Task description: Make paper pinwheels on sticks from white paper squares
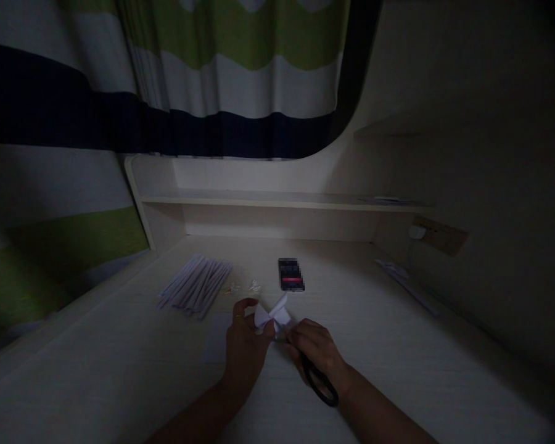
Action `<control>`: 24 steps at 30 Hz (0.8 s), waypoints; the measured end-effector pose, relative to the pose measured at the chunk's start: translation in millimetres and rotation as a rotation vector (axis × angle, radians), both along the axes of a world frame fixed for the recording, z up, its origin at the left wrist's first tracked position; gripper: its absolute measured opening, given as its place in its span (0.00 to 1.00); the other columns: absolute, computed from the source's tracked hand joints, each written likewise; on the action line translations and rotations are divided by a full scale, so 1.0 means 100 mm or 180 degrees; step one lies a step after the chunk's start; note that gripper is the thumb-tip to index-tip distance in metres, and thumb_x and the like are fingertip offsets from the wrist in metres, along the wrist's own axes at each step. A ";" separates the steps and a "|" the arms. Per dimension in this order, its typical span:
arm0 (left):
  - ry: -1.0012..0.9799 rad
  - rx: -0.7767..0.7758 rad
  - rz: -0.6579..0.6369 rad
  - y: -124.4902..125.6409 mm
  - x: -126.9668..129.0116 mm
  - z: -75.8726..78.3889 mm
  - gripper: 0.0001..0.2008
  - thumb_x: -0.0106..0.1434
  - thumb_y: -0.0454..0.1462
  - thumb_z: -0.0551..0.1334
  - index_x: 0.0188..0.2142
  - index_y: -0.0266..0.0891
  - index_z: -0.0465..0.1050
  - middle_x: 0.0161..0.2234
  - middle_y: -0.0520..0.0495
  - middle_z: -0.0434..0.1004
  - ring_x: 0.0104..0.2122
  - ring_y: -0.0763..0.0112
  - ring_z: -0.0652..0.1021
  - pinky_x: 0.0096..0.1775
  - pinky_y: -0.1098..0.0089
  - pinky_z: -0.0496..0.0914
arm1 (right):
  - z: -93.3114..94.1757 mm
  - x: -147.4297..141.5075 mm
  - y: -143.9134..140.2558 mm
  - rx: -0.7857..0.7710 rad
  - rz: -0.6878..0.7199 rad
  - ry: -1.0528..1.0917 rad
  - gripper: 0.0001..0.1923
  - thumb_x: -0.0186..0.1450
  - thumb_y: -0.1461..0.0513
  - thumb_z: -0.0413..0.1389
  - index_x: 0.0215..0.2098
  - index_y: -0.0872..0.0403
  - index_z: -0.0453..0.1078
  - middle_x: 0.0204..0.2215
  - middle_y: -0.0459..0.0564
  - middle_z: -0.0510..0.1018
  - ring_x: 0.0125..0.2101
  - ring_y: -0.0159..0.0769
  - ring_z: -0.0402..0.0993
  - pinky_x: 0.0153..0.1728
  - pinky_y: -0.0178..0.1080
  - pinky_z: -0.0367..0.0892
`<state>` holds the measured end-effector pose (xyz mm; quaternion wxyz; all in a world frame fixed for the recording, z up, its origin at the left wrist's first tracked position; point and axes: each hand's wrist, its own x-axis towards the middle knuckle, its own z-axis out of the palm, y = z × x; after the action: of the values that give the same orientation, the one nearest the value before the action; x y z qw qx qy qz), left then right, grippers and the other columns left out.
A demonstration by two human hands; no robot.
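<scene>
Both forearms reach in low over the surface (398, 370), meeting in the middle. Left hand (246, 342) pinches one folded white paper (272, 316) by its edge, fingers curled. Right hand (318, 353) is closed round one pair of black scissors (321, 385), blades at the paper. Beyond the left hand lies one bundle of paper strips (197, 285); beyond the right, one dark phone (290, 274).

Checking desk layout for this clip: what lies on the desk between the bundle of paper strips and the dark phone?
In the head view, a few small pale paper scraps lie between the paper strips and the phone.
</scene>
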<state>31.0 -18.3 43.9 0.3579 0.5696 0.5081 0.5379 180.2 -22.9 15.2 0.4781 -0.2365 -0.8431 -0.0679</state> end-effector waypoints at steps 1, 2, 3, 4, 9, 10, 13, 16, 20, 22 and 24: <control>-0.0018 0.0008 0.0021 0.00 0.00 0.00 0.20 0.48 0.35 0.59 0.40 0.42 0.55 0.25 0.52 0.76 0.24 0.68 0.76 0.27 0.71 0.67 | 0.01 -0.01 -0.01 0.0017 -0.0033 -0.0006 0.05 0.62 0.65 0.47 0.31 0.55 0.64 0.22 0.50 0.70 0.23 0.33 0.65 0.24 0.36 0.62; -0.0016 0.0016 0.0044 0.00 0.00 0.00 0.20 0.48 0.35 0.59 0.40 0.42 0.55 0.25 0.52 0.76 0.24 0.68 0.76 0.27 0.71 0.67 | 0.03 -0.02 -0.02 0.0028 -0.0055 -0.0015 0.04 0.61 0.67 0.48 0.32 0.56 0.64 0.22 0.50 0.70 0.23 0.33 0.65 0.24 0.36 0.62; -0.0006 0.0020 0.0053 0.00 0.01 0.01 0.20 0.48 0.35 0.59 0.40 0.41 0.55 0.24 0.52 0.76 0.23 0.68 0.76 0.27 0.71 0.67 | 0.04 -0.02 -0.02 0.0034 -0.0067 -0.0026 0.04 0.61 0.68 0.48 0.32 0.56 0.63 0.22 0.50 0.70 0.23 0.33 0.64 0.24 0.36 0.62; 0.0000 0.0020 0.0056 0.00 0.01 0.01 0.19 0.47 0.34 0.59 0.40 0.41 0.55 0.24 0.52 0.76 0.23 0.69 0.76 0.26 0.71 0.67 | 0.04 -0.02 -0.02 0.0029 -0.0069 -0.0047 0.05 0.61 0.68 0.47 0.32 0.56 0.63 0.22 0.49 0.69 0.22 0.33 0.63 0.24 0.36 0.61; 0.0109 -0.0004 0.0042 -0.01 0.00 0.02 0.19 0.48 0.34 0.59 0.39 0.42 0.55 0.22 0.54 0.75 0.21 0.70 0.75 0.24 0.73 0.66 | 0.03 0.03 -0.01 -0.0116 0.0106 -0.0237 0.11 0.64 0.61 0.43 0.29 0.54 0.64 0.22 0.50 0.69 0.23 0.34 0.63 0.25 0.38 0.61; 0.0151 -0.0013 0.0037 -0.01 0.00 0.03 0.19 0.48 0.34 0.59 0.39 0.42 0.55 0.22 0.54 0.75 0.21 0.70 0.75 0.24 0.73 0.66 | 0.03 0.05 -0.01 -0.0140 0.0139 -0.0283 0.12 0.64 0.59 0.43 0.28 0.54 0.64 0.23 0.50 0.69 0.23 0.34 0.64 0.26 0.38 0.61; 0.0210 -0.0047 0.0019 -0.02 0.00 0.02 0.19 0.48 0.33 0.59 0.39 0.42 0.55 0.22 0.55 0.75 0.21 0.71 0.75 0.24 0.73 0.66 | 0.03 0.06 0.00 -0.0129 0.0135 -0.0394 0.13 0.64 0.58 0.43 0.28 0.54 0.65 0.23 0.51 0.70 0.24 0.35 0.64 0.26 0.39 0.61; 0.0258 -0.0024 0.0042 -0.03 0.00 0.00 0.18 0.48 0.34 0.58 0.40 0.42 0.55 0.22 0.55 0.75 0.21 0.70 0.75 0.25 0.73 0.66 | 0.03 0.01 -0.01 -0.0050 0.0071 -0.0220 0.10 0.63 0.63 0.44 0.27 0.54 0.64 0.20 0.49 0.68 0.22 0.33 0.62 0.24 0.37 0.60; 0.0279 0.0072 0.0111 -0.03 0.00 -0.01 0.18 0.49 0.36 0.59 0.40 0.41 0.57 0.24 0.53 0.76 0.23 0.68 0.76 0.26 0.71 0.67 | 0.03 -0.10 -0.06 -0.0271 -0.0089 0.0499 0.07 0.60 0.68 0.47 0.27 0.55 0.64 0.19 0.48 0.68 0.21 0.32 0.63 0.23 0.35 0.61; 0.0240 0.0091 0.0171 -0.03 0.00 0.00 0.18 0.49 0.37 0.59 0.40 0.41 0.57 0.24 0.52 0.76 0.23 0.67 0.76 0.27 0.70 0.67 | 0.04 -0.17 -0.11 -0.0699 -0.0213 0.0976 0.07 0.60 0.67 0.49 0.26 0.55 0.65 0.19 0.47 0.69 0.20 0.31 0.64 0.22 0.34 0.61; 0.0206 0.0081 0.0229 -0.03 0.01 0.01 0.18 0.48 0.37 0.59 0.40 0.41 0.58 0.24 0.52 0.76 0.24 0.67 0.76 0.27 0.70 0.67 | 0.07 -0.22 -0.16 -0.1276 -0.0321 0.1427 0.08 0.60 0.65 0.50 0.23 0.55 0.66 0.19 0.46 0.70 0.20 0.30 0.66 0.22 0.33 0.62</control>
<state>31.6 -21.5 45.0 0.3143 0.5727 0.5326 0.5381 158.3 -39.1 22.7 0.5921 -0.3767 -0.7004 0.1301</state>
